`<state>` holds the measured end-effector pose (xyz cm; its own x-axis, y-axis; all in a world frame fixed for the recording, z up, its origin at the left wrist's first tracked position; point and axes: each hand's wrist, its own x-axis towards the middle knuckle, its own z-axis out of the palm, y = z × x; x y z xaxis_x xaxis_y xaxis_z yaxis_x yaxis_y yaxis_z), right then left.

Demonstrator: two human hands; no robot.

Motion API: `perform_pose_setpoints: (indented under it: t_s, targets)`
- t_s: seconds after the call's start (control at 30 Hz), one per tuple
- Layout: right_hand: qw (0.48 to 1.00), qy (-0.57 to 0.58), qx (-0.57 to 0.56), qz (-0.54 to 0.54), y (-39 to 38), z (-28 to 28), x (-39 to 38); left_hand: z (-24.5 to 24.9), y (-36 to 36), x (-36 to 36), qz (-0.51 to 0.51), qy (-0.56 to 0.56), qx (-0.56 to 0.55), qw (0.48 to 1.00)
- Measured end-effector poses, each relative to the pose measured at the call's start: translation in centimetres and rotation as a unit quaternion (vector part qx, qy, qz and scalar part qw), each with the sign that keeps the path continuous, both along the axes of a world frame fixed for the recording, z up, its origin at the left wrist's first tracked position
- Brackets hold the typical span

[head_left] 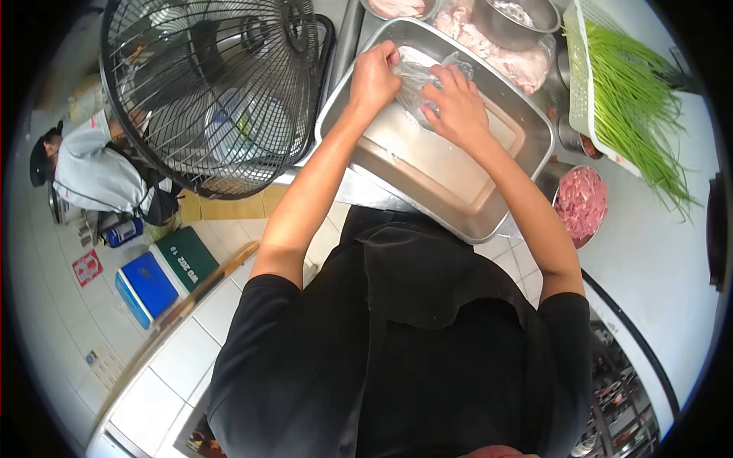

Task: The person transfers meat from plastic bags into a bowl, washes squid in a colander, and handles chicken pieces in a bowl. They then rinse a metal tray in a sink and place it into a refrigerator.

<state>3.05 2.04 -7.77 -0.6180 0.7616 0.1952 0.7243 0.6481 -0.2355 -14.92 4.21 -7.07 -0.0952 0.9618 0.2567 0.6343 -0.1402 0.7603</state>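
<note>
Clear plastic film (414,90), over the steel tray's (536,126) 11 o'clock side, lies at 3 o'clock from the left grip (374,78), pinching its edge, and 10 o'clock from the right grip (461,112), touching, closure unclear.

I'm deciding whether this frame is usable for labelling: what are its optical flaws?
Head view: strong fisheye bending, with black corners; white wall tiles curve at lower left; glare whitens the plastic bag between the hands, blurring its outline; bright highlights on the metal tray's rim; the black apron is dark, with little fold detail.
</note>
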Motion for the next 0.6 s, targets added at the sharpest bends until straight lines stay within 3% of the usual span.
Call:
perform_pose_setpoints:
  t_s: [0.07,0.27,0.37,0.4,0.43,0.47,0.53,0.6]
  targets:
    - [0.999,0.009,0.031,0.007,0.6,-0.7,0.3,0.0,-0.3,-0.6,0.012,-0.008,-0.053,0.999]
    - [0.984,-0.055,0.122,0.115,1.3,0.0,-0.1,-1.0,-0.2,-1.0,0.008,-0.004,-0.039,0.999]
    - [0.991,-0.118,0.028,0.062,1.3,1.3,-1.4,-1.3,-0.7,0.0,0.01,-0.058,-0.048,0.997]
    - [0.993,-0.102,-0.004,0.057,1.7,1.1,-1.6,-1.5,-1.4,0.5,0.05,-0.022,0.076,0.996]
    - [0.992,-0.11,0.012,0.056,2.1,0.3,-2.2,-1.0,-1.4,0.4,0.049,-0.018,0.06,0.997]
    - [0.991,-0.125,0.022,0.039,2.2,0.2,-2.7,-1.3,-1.1,0.4,0.021,-0.038,0.117,0.992]
    - [0.994,-0.095,0.047,0.025,2.3,1.1,-4.4,-0.6,-0.7,-0.5,0.02,0.013,0.1,0.995]
    - [0.995,-0.054,0.059,0.057,2.3,1.8,-4.5,0.7,-0.6,-0.5,0.031,-0.078,-0.048,0.995]
